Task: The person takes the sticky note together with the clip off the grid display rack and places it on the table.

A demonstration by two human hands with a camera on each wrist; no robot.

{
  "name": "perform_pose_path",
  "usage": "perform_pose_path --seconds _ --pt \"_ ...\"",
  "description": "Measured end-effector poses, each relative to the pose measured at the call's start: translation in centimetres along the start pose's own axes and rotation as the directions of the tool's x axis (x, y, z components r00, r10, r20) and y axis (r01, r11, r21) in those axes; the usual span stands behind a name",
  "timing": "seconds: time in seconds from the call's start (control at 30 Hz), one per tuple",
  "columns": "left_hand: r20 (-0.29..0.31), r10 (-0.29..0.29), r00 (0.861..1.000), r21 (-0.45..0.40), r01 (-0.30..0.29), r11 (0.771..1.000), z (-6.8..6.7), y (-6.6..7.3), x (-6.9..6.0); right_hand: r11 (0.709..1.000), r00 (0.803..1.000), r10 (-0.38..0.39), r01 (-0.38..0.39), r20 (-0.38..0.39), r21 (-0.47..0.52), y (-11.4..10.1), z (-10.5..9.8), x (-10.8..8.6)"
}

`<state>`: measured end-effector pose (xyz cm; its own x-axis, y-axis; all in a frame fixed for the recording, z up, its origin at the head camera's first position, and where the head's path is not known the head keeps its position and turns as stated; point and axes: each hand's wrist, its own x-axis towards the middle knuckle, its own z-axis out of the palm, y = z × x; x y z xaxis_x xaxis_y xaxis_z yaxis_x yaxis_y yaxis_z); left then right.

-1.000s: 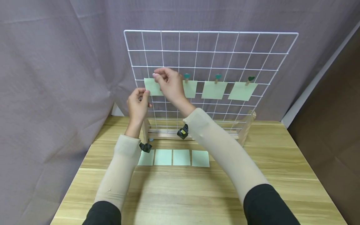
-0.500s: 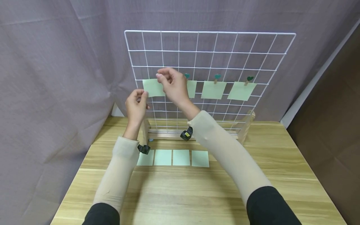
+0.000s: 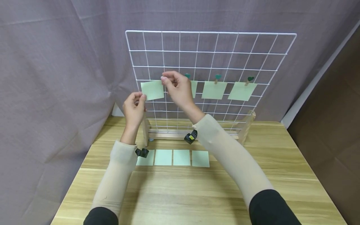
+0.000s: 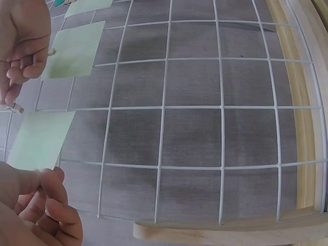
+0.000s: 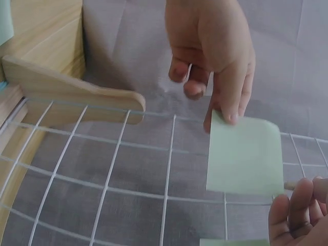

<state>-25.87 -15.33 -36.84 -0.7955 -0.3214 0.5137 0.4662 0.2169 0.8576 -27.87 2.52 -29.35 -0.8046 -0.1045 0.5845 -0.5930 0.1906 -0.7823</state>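
Note:
A pale green paper square (image 3: 152, 90) is in front of the white wire grid (image 3: 180, 51), slightly tilted. My left hand (image 3: 133, 109) pinches its lower left corner between thumb and fingers; in the right wrist view this hand (image 5: 212, 56) grips the paper (image 5: 245, 156). Beside its upper right corner, my right hand (image 3: 178, 90) pinches a small wooden clip, whose end (image 5: 290, 185) shows at the paper's edge in the right wrist view. Whether the clip bites the paper, I cannot tell. The clip (image 4: 15, 108) also shows in the left wrist view.
Several green squares (image 3: 214, 90) hang farther right on the grid under clips with green hearts (image 3: 217, 77). On the wooden table (image 3: 180, 193), several pale squares (image 3: 181, 157) lie in a row before the grid's wooden stand (image 3: 166, 136). Grey cloth (image 3: 70, 62) hangs behind.
The paper square has shifted down and slightly left, tilting a little. My left hand moved down and left with it, while my right hand moved right and slightly down, uncovering more of the paper.

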Motion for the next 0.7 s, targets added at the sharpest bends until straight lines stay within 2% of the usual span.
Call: perform_pose_path --seconds 0.33,0.7 --pt "0.017 -0.015 1.0 0.007 0.015 1.0 -0.8 0.0 -0.9 1.0 1.0 -0.016 0.016 -0.002 0.012 0.4 -1.0 -0.8" --pt "0.011 -0.047 0.999 0.013 0.047 0.999 -1.7 0.1 -1.7 0.996 0.999 0.03 -0.028 -0.017 0.085 1.2 -3.2 -2.4"
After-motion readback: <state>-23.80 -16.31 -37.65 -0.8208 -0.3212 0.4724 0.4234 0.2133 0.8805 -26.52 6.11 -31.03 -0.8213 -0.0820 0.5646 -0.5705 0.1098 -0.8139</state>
